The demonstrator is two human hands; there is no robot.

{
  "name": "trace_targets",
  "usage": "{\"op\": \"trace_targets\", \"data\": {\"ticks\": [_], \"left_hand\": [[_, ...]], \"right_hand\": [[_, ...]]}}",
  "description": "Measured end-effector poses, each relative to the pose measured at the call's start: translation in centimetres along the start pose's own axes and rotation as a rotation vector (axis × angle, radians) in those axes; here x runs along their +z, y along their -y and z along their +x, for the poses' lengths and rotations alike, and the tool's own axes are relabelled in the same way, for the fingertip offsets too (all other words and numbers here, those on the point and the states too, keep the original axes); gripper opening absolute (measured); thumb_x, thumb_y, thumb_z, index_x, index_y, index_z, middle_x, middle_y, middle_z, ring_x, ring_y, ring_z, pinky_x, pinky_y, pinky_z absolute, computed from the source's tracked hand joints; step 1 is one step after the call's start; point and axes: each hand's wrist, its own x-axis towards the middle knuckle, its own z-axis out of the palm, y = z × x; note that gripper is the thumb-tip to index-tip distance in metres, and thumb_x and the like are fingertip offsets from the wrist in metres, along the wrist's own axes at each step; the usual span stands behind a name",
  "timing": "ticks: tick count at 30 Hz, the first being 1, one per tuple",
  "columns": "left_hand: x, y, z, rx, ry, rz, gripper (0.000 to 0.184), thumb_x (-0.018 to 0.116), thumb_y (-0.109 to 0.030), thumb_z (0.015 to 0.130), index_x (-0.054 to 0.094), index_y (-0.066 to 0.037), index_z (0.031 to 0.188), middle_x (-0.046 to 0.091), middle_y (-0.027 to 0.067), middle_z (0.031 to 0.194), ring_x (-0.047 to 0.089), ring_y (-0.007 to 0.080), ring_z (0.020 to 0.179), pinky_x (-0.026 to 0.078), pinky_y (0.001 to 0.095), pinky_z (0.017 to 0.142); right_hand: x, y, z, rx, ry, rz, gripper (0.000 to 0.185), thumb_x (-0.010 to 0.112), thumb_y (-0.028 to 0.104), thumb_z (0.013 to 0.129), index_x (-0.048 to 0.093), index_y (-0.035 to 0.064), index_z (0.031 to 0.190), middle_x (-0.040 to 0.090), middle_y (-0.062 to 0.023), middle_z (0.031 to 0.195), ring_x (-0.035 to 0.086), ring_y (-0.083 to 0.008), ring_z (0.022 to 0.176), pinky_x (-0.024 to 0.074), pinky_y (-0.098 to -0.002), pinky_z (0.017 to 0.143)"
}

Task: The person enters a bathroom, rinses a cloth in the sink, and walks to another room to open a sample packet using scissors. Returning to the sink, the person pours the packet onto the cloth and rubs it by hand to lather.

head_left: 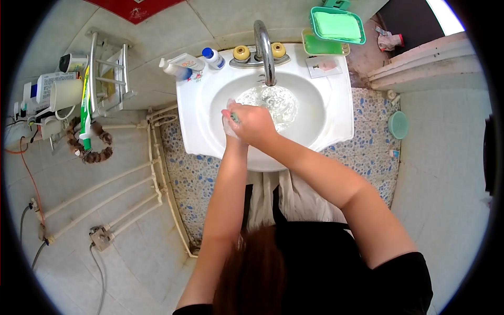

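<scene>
Over the left side of the white sink (344, 115), my two hands are pressed together. My right hand (255, 124) is closed, its fingers curled over my left hand (229, 124). White lather coats the left hand, and the right hand hides most of its fingers. Between the hands shows a small green piece (235, 117); its kind cannot be made out. To the right of the hands, the basin holds rippling water (275, 102) with white glints. Above it hangs the curved chrome faucet (265, 52), between two yellowish knobs (241, 53).
A pump bottle (175, 69) and a blue-capped white bottle (213, 59) stand on the sink's back left. At the back right are a green soap dish (338, 26) and a small packet (323, 67). A metal rack (109, 73) and pipes (100, 184) line the left wall.
</scene>
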Motion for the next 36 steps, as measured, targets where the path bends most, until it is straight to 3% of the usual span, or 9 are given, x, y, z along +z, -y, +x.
{"op": "trace_targets", "data": {"ticks": [1, 5, 8, 9, 13, 20, 24, 28, 36], "left_hand": [[5.7, 0.1, -1.0, -0.064, -0.383, 0.180, 0.026, 0.042, -0.026, 0.091, 0.051, -0.002, 0.089, 0.059, 0.0128, 0.080, 0.056, 0.0259, 0.069, 0.045, 0.0382, 0.061], [6.3, 0.3, -1.7, 0.892, 0.203, 1.812, 0.041, 0.034, -0.035, 0.096, 0.052, -0.003, 0.079, 0.055, 0.0095, 0.071, 0.051, 0.0172, 0.063, 0.041, 0.0327, 0.059], [10.2, -1.0, -2.6, 0.057, -0.144, 1.400, 0.034, 0.032, -0.023, 0.094, 0.051, 0.004, 0.090, 0.054, 0.0170, 0.077, 0.052, 0.0296, 0.062, 0.043, 0.0326, 0.059], [9.7, -1.8, -2.1, -0.023, -0.149, 1.165, 0.029, 0.037, -0.023, 0.094, 0.052, 0.002, 0.089, 0.052, 0.0110, 0.076, 0.049, 0.0218, 0.063, 0.043, 0.0313, 0.060], [8.8, -2.4, -2.1, 0.123, -0.268, 1.078, 0.024, 0.046, -0.026, 0.093, 0.053, -0.003, 0.093, 0.049, 0.0011, 0.079, 0.046, 0.0085, 0.075, 0.039, 0.0233, 0.066], [6.0, -3.0, -2.1, 0.196, -0.199, 1.321, 0.018, 0.055, -0.014, 0.088, 0.051, -0.002, 0.100, 0.054, 0.0040, 0.093, 0.049, 0.0108, 0.084, 0.040, 0.0227, 0.076], [7.9, -3.0, -3.9, 0.422, -0.136, 1.655, 0.017, 0.056, -0.009, 0.086, 0.051, -0.004, 0.101, 0.052, 0.0031, 0.095, 0.049, 0.0102, 0.088, 0.041, 0.0242, 0.081], [10.5, -2.4, -5.6, 0.236, 0.158, 1.500, 0.040, 0.067, -0.009, 0.076, 0.047, -0.004, 0.110, 0.050, 0.0059, 0.108, 0.052, 0.0146, 0.100, 0.043, 0.0273, 0.085], [11.0, -2.7, -5.0, 0.247, 0.052, 1.444, 0.043, 0.064, -0.004, 0.075, 0.044, 0.003, 0.113, 0.059, 0.0123, 0.098, 0.059, 0.0194, 0.087, 0.046, 0.0296, 0.079]], "right_hand": [[-0.1, 0.0, -0.2, 0.160, -0.059, 0.389, 0.025, 0.050, 0.029, 0.085, 0.059, 0.0070, 0.076, 0.060, -0.0154, 0.065, 0.060, -0.0325, 0.061, 0.0473, -0.0435, 0.055], [-0.8, -5.4, 1.4, 0.506, 0.207, 0.293, 0.046, 0.046, 0.042, 0.088, 0.059, 0.0002, 0.075, 0.058, -0.0247, 0.069, 0.057, -0.0406, 0.068, 0.0468, -0.0427, 0.064], [-1.3, -6.1, 1.1, 0.658, 0.213, 0.509, 0.048, 0.046, 0.041, 0.089, 0.058, -0.0040, 0.078, 0.059, -0.0201, 0.066, 0.059, -0.0338, 0.065, 0.0459, -0.0377, 0.064], [-1.7, -6.4, 0.4, 0.732, 0.162, 0.732, 0.041, 0.049, 0.038, 0.090, 0.060, -0.0015, 0.094, 0.059, -0.0073, 0.070, 0.056, -0.0180, 0.064, 0.0453, -0.0324, 0.064], [-3.2, -7.0, -0.7, 1.173, 0.183, 1.425, 0.036, 0.043, 0.028, 0.090, 0.051, -0.0011, 0.109, 0.061, -0.0118, 0.097, 0.060, -0.0193, 0.079, 0.0501, -0.0310, 0.074], [-6.6, -5.1, -1.6, 1.046, 0.284, 1.941, 0.031, 0.040, 0.015, 0.083, 0.048, -0.0042, 0.106, 0.060, -0.0152, 0.102, 0.061, -0.0245, 0.089, 0.0483, -0.0383, 0.083], [-6.8, -4.3, -1.5, 0.899, 0.252, 1.832, 0.040, 0.047, 0.009, 0.080, 0.045, -0.0029, 0.118, 0.057, -0.0147, 0.110, 0.057, -0.0235, 0.100, 0.0463, -0.0384, 0.087], [-7.1, -3.0, -0.9, 0.870, 0.181, 1.736, 0.035, 0.050, 0.006, 0.082, 0.044, -0.0004, 0.115, 0.054, -0.0112, 0.104, 0.056, -0.0220, 0.095, 0.0453, -0.0360, 0.087], [-6.3, -2.6, 0.1, 0.810, 0.305, 1.405, 0.033, 0.050, 0.011, 0.086, 0.045, -0.0001, 0.117, 0.054, -0.0085, 0.103, 0.055, -0.0163, 0.096, 0.0452, -0.0307, 0.087]]}}
